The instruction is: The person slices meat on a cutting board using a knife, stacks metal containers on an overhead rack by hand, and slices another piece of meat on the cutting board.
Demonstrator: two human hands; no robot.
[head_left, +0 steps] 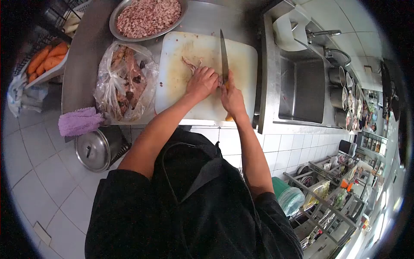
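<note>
My right hand (233, 100) grips the yellow handle of a long kitchen knife (224, 54), its blade pointing away from me over the white cutting board (177, 93). Close beside the blade, my left hand (202, 83) presses down with curled fingers on a small piece of meat, mostly hidden beneath them. Thin meat scraps (189, 64) lie on the board just beyond the left hand. To the left of the board sits a clear plastic bag (148, 93) with large pieces of dark reddish meat (134, 73) in it.
A metal bowl (114, 31) of chopped meat (148, 17) stands behind the board. A purple towel (80, 121) hangs at the counter's left corner, above a lidded pot (92, 150). Carrots (47, 58) fill a crate at left. At right is a sink (302, 90).
</note>
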